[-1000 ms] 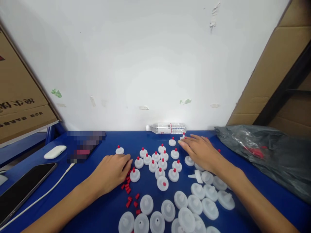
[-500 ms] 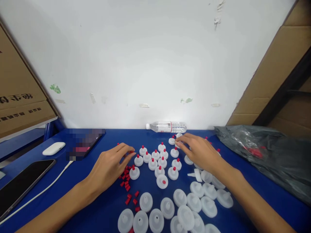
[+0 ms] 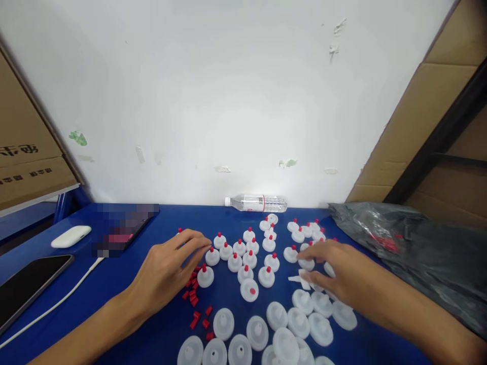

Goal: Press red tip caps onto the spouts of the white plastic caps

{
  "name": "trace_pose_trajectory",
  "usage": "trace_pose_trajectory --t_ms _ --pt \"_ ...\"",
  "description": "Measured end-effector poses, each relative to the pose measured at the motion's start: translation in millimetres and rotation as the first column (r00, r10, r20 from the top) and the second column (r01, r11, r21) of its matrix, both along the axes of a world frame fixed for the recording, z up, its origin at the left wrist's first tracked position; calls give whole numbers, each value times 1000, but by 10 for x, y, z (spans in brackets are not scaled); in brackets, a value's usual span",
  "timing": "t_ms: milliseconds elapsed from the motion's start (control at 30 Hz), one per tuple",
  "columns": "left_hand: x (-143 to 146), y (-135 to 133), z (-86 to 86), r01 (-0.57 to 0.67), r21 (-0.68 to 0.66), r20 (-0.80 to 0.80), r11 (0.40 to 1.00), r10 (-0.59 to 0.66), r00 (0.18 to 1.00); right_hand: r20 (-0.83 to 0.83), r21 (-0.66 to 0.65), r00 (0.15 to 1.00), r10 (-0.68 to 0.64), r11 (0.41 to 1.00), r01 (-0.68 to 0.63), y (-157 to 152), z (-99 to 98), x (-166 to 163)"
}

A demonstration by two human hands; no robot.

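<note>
My left hand point(image 3: 169, 266) rests on the blue table point(image 3: 213, 218) with fingers curled together, just above a scatter of small red caps point(image 3: 192, 296); what it pinches, if anything, is hidden. To its right stands a cluster of white discs with red tips point(image 3: 243, 253). My right hand point(image 3: 335, 276) is blurred. It hovers low over the plain white discs point(image 3: 300, 319) at the near right, fingertips by a white piece lying on its side point(image 3: 300, 278). More red-tipped discs point(image 3: 304, 230) sit beyond it.
A clear water bottle point(image 3: 256, 203) lies against the white wall. A black plastic bag point(image 3: 411, 253) fills the right side. At left are a dark tablet point(image 3: 26, 286), a white cable point(image 3: 64, 299), a white case point(image 3: 71, 236) and cardboard boxes point(image 3: 26, 167).
My right hand has pulled back from the far discs toward me, now over the plain white ones. The left hand's fingers rose off the red caps and curled.
</note>
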State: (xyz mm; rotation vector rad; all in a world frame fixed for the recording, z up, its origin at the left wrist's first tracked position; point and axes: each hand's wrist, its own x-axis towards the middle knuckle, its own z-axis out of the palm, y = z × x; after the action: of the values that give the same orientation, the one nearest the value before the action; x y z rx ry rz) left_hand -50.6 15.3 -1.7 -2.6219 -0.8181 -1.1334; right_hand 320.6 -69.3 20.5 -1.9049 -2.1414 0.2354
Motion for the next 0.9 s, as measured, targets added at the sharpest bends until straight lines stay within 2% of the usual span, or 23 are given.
trace_pose_trajectory --t_ms 133,233,333,467,600,700,800,900 --pt "18 -5 1 25 -11 33 1000 -24 999 -5 -111 999 -47 993 46 -104 -125 -56" --pt "23 -15 -3 48 -10 54 999 -47 997 -17 -101 997 -72 992 70 -80 -119 -104" --pt "29 -35 -7 73 0 71 997 -73 995 -29 -42 997 -72 997 71 -55 -143 -127" --pt "64 -74 -1 95 -65 161 993 -84 983 -78 161 995 -61 984 72 -94 -223 -172" --pt "123 -133 34 156 -81 215 984 -136 967 -130 407 992 -4 912 57 -223 -240 -297" --pt "159 -218 67 201 -125 249 972 -166 954 -107 566 986 127 823 -44 -316 -217 -445" --pt "186 -339 80 247 -153 245 957 -205 948 -66 644 965 256 749 -155 -343 -205 -625" --pt "216 -456 74 278 -123 233 953 -244 941 -59 702 933 355 679 -214 -319 -234 -811"
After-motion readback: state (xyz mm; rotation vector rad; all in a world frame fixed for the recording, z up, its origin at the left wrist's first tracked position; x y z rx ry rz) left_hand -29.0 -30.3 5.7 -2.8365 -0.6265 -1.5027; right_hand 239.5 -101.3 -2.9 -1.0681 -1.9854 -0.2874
